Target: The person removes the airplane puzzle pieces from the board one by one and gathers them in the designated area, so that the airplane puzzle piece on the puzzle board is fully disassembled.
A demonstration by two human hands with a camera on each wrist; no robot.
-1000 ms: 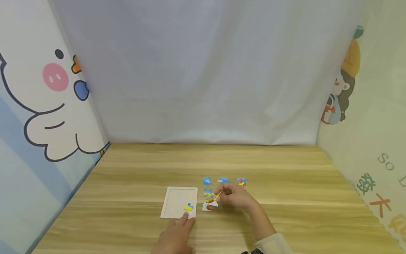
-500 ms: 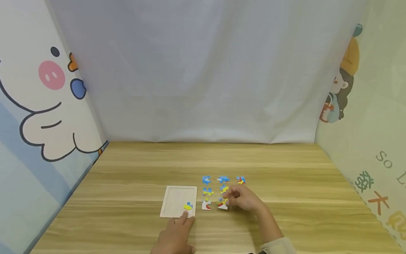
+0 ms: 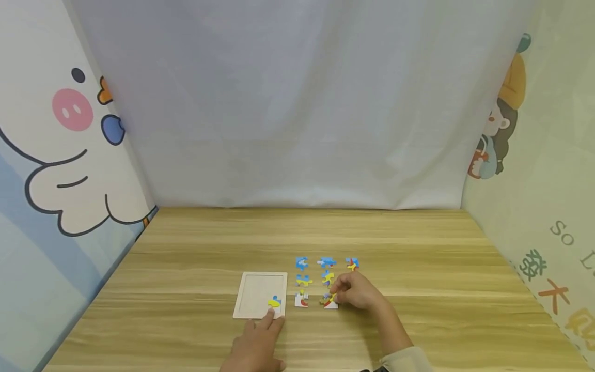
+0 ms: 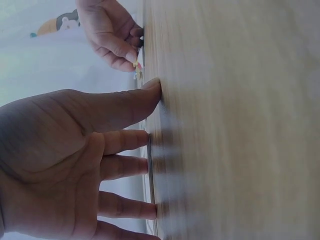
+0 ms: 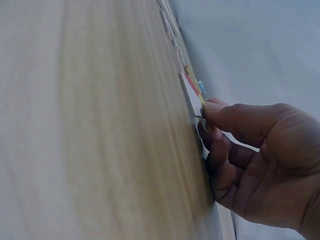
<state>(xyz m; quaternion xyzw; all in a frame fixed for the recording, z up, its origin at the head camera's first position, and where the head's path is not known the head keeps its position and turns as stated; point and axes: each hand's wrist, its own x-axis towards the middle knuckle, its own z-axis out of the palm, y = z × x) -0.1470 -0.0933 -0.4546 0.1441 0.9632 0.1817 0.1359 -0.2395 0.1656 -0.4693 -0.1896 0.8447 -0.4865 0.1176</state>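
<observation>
My right hand (image 3: 357, 292) pinches a white, red and yellow jigsaw piece (image 3: 331, 305) by its right edge, between thumb and fingertips. In the right wrist view that jigsaw piece (image 5: 190, 95) lies low, close against the table surface. On the near edge of a pale square puzzle tray (image 3: 237, 305) rest the fingers of my left hand (image 3: 258, 342), straight and spread, with the thumb down on the table. One yellow, blue and white piece (image 3: 274, 303) sits in the tray's near right corner, just beyond the left fingertips.
Several loose pieces lie in rows right of the tray: blue ones (image 3: 302, 263) at the back, a yellow-blue piece (image 3: 304, 280) in the middle, a white-red piece (image 3: 301, 299) in front. A grey curtain (image 3: 297, 113) hangs behind the wooden table (image 3: 186, 289).
My right hand has carried the pinched piece to the right and down, into the front row beside the white-red piece. The left hand has stayed on the tray edge.
</observation>
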